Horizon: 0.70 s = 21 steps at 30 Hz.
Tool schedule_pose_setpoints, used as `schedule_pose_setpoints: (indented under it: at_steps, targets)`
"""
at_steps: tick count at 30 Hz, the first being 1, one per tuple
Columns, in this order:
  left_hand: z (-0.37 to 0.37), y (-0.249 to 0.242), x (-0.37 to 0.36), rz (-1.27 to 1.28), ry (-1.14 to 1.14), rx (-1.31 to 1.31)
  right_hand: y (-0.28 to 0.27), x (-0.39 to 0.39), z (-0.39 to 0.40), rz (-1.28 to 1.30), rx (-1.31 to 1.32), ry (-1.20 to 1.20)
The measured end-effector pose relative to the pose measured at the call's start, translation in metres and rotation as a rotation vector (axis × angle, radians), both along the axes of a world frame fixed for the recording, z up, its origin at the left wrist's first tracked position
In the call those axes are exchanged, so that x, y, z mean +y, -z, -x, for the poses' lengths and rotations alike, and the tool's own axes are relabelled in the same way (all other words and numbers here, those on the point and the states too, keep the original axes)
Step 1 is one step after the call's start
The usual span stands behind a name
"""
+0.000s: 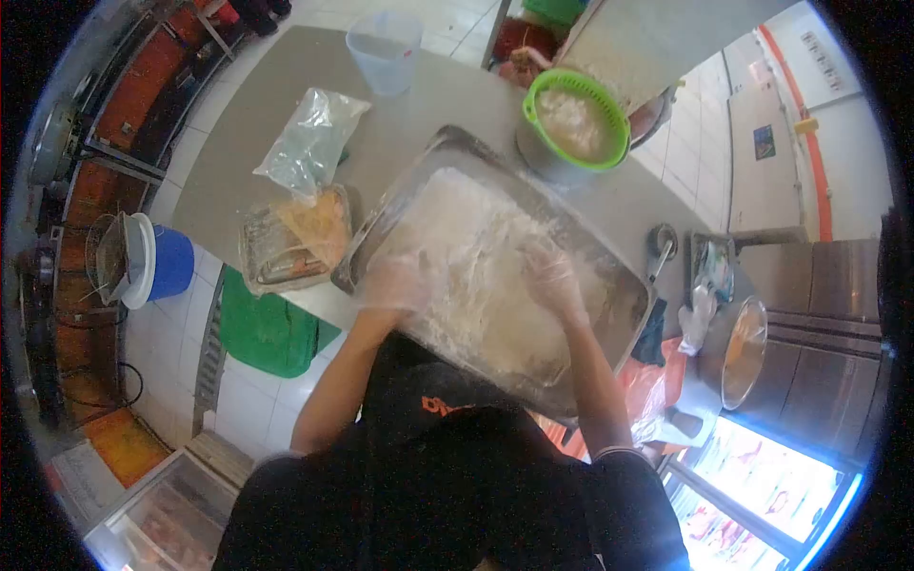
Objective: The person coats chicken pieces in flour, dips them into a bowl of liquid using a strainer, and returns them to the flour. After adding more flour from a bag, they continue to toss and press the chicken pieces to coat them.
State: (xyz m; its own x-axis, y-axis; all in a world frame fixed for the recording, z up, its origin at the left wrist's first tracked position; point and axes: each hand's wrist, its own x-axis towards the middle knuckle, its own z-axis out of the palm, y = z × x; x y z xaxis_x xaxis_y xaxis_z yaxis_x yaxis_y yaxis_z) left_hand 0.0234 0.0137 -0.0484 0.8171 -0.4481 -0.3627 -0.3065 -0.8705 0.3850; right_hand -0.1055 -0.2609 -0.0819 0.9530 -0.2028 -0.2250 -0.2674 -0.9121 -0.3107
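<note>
Centre: metal tray, white powder inside. Left hand blurred, right hand over powder; grip of both indeterminate.

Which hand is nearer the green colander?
Right. The right hand is over the metal tray, toward the green colander; the left hand is farther away, near the tray's left corner.

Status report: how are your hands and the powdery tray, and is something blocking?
Left hand blurred, right hand gloved, both at the white powder. Metal tray widely coated. No obstruction seen; green colander beyond tray.
</note>
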Motion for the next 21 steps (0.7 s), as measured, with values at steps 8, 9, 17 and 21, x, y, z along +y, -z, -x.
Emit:
schedule_pose_setpoints:
  at_steps: [8, 9, 17, 21]
  targets:
    - [-0.019, 0.033, -0.048, -0.305, 0.645, 0.132, 0.012, 0.115, 0.009, -0.189, 0.271, -0.211]
    - [-0.018, 0.032, -0.044, -0.271, 0.73, 0.106, 0.033, 0.117, 0.017, -0.316, 0.192, -0.25]
    - [-0.005, 0.023, -0.024, -0.157, 0.643, 0.152, 0.021, 0.079, 0.075, -0.641, 0.367, 0.06]
    - [-0.002, 0.049, -0.008, -0.179, 0.35, -0.062, 0.033, 0.043, 0.121, -0.367, 0.242, 0.549]
